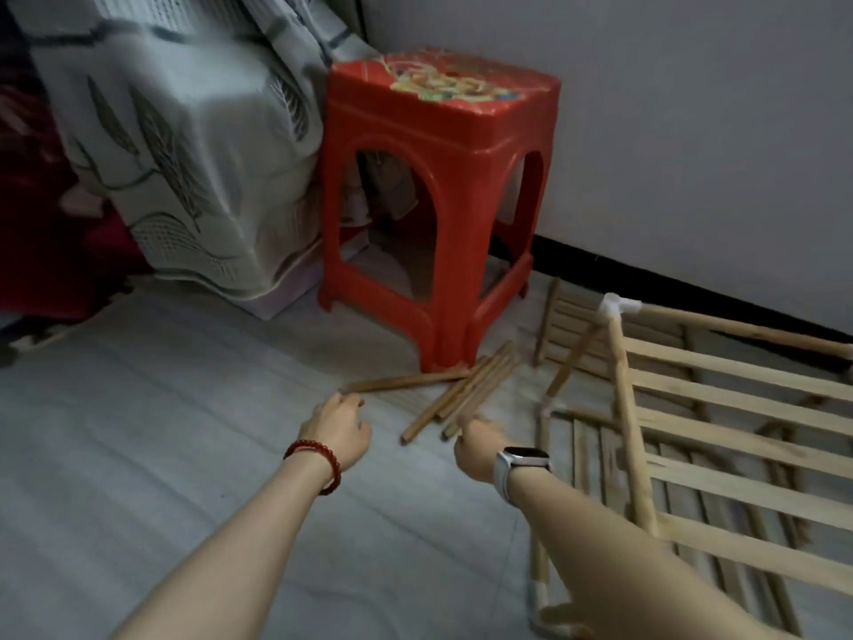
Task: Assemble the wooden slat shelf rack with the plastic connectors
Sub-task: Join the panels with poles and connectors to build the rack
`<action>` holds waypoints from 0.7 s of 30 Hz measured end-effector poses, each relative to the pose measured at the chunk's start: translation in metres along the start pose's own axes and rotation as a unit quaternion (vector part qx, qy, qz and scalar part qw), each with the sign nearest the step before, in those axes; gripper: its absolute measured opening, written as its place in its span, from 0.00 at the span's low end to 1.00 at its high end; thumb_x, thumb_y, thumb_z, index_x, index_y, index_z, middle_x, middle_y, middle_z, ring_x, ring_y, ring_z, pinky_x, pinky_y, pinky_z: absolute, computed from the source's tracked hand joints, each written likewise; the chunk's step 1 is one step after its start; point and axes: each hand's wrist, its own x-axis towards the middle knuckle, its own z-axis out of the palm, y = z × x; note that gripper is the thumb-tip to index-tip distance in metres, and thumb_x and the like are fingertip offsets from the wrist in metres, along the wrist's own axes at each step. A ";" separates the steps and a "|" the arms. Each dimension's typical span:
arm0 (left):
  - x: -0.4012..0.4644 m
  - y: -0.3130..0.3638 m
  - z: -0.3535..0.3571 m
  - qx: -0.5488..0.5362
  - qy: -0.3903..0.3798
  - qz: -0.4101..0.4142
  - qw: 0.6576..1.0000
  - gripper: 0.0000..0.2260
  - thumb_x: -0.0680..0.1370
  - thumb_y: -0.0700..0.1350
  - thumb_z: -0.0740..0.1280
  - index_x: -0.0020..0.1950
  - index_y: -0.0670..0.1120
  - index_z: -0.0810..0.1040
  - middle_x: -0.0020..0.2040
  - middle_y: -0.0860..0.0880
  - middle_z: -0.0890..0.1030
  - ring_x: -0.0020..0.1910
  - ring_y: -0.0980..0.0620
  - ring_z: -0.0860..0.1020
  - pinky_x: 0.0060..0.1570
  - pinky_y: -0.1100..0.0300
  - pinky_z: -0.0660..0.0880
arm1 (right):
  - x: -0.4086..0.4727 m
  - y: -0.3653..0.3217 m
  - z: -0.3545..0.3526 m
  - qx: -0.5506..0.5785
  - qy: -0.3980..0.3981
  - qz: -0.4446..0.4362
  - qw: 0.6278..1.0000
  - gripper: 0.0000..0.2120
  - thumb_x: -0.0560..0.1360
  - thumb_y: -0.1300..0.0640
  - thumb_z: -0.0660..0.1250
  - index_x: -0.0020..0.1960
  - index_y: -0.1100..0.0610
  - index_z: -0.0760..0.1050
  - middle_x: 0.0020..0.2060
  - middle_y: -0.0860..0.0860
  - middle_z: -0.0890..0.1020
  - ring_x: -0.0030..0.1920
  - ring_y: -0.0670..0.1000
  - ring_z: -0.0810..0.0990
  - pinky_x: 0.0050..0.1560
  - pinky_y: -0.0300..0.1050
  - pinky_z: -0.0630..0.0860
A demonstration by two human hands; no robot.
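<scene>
Several loose wooden dowels point(461, 394) lie fanned out on the floor at the foot of the red stool. My left hand point(339, 429), with a red bead bracelet on the wrist, reaches to the near end of the leftmost dowel point(406, 381); its loosely curled fingertips are at that end and hold nothing. My right hand point(475, 443), with a watch on the wrist, is at the near ends of the other dowels, its fingers hidden behind the hand. To the right stands the partly built rack point(738, 408), tilted, with a white plastic connector point(618, 307) on its top corner.
A red plastic stool point(438, 200) stands just behind the dowels. A bed draped in grey leaf-patterned cloth point(184, 177) fills the left. More slat panels point(595, 459) lie flat under the rack. The white wall point(692, 131) with dark skirting closes the right.
</scene>
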 end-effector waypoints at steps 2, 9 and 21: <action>0.035 -0.003 0.024 0.016 -0.020 0.000 1.000 0.19 0.80 0.46 0.57 0.71 0.45 0.64 0.70 0.45 0.65 0.67 0.45 0.67 0.64 0.51 0.67 | 0.038 0.010 0.014 0.004 -0.010 0.020 1.000 0.20 0.79 0.61 0.51 0.71 0.60 0.61 0.66 0.58 0.67 0.63 0.59 0.70 0.57 0.49 0.70; 0.133 0.009 0.091 0.101 -0.057 0.049 0.992 0.35 0.76 0.59 0.61 0.77 0.50 0.47 0.77 0.47 0.50 0.75 0.44 0.49 0.69 0.44 0.57 | 0.138 0.041 0.057 0.062 0.031 0.062 0.996 0.29 0.78 0.58 0.58 0.75 0.60 0.52 0.74 0.55 0.56 0.74 0.56 0.54 0.70 0.49 0.59; 0.167 0.005 0.169 0.120 0.056 0.149 0.980 0.27 0.68 0.49 0.73 0.63 0.39 0.73 0.52 0.41 0.77 0.54 0.39 0.76 0.54 0.41 0.72 | 0.156 0.078 0.104 0.010 0.157 0.006 0.988 0.27 0.74 0.54 0.51 0.73 0.54 0.62 0.65 0.57 0.69 0.63 0.62 0.65 0.64 0.54 0.66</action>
